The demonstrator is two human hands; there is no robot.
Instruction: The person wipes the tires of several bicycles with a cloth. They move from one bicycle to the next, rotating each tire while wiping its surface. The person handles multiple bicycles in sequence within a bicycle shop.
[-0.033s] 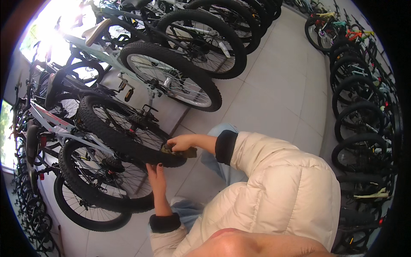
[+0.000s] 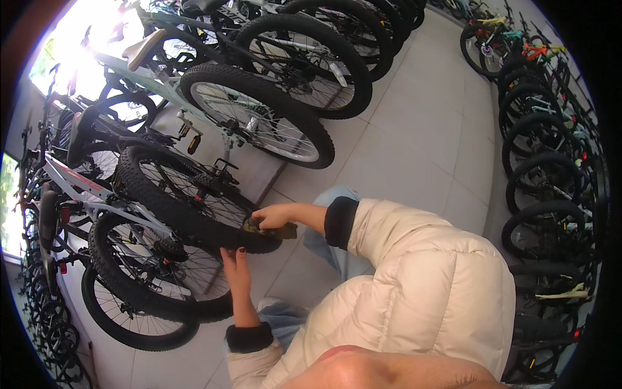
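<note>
In front of me is the black knobbly tyre (image 2: 162, 211) of a bicycle wheel. My right hand (image 2: 272, 216) is closed around a crumpled olive-brown cloth (image 2: 285, 231) and presses it against the near end of this wheel. Part of the cloth hangs out below the fingers. My left hand (image 2: 238, 275) is raised beside the tyre's near side, with two fingers stretched upward and their tips at the rubber. Its other fingers are mostly hidden.
A white-and-red bicycle (image 2: 78, 178) stands close on the left, with a wheel by my left hand. Beyond is a pale green bicycle (image 2: 146, 81) with a cream saddle. More bicycles (image 2: 544, 155) line the right side, across a tiled floor (image 2: 414, 142).
</note>
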